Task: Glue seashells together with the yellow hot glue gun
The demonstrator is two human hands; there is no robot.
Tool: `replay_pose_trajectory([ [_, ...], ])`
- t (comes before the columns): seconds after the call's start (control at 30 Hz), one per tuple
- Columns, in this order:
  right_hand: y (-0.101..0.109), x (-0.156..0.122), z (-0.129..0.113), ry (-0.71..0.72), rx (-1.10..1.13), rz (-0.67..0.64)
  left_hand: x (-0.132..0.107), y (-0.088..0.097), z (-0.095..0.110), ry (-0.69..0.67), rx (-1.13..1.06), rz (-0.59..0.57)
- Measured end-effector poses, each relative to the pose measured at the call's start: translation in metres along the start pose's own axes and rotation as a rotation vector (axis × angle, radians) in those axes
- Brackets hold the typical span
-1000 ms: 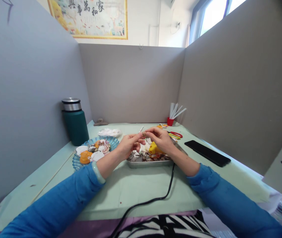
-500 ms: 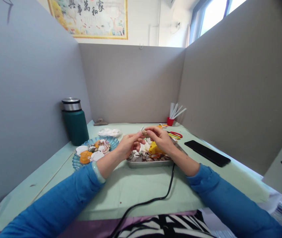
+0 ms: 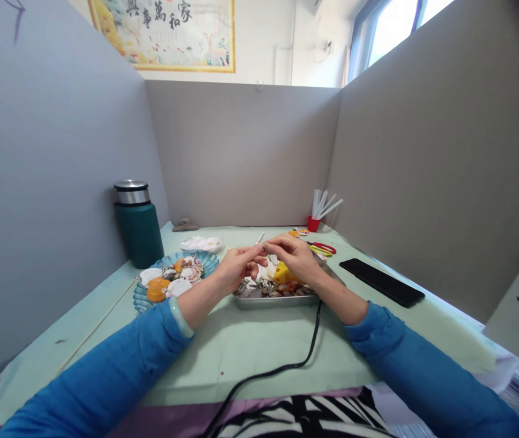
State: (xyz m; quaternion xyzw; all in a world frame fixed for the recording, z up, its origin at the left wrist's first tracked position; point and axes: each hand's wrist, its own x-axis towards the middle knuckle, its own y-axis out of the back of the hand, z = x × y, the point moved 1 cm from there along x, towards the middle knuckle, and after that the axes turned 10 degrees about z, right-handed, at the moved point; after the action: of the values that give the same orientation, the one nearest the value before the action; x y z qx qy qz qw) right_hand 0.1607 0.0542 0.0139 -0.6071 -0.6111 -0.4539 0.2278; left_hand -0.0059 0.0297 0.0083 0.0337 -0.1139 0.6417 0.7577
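Observation:
My left hand and my right hand meet above a metal tray of small shells. Between their fingertips both hands pinch one small brownish shell. A yellow glue gun lies in the tray under my right hand, and its black cord runs toward me. A blue glass plate with orange, white and patterned shells sits left of the tray.
A green flask stands at the left wall. Behind are a white pile, a red cup of white sticks and red and yellow scissors. A black phone lies at the right. Grey partitions enclose the desk.
The hands have barely shifted; the fingertips and the small shell sit slightly lower than half a second ago.

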Motion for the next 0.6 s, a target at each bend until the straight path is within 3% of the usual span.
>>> replay_pose_trajectory([
  [0.33, 0.002, 0.002, -0.002, -0.063, 0.033, -0.017, 0.0, 0.0, 0.002, 0.037, -0.041, -0.008],
  [0.47, 0.004, 0.003, 0.005, -0.187, 0.116, 0.041, 0.0, 0.011, 0.028, 0.081, 0.046, -0.02],
  [0.6, 0.005, 0.004, 0.009, -0.199, 0.101, 0.042, -0.007, 0.045, 0.067, -0.01, 0.437, 0.098],
])
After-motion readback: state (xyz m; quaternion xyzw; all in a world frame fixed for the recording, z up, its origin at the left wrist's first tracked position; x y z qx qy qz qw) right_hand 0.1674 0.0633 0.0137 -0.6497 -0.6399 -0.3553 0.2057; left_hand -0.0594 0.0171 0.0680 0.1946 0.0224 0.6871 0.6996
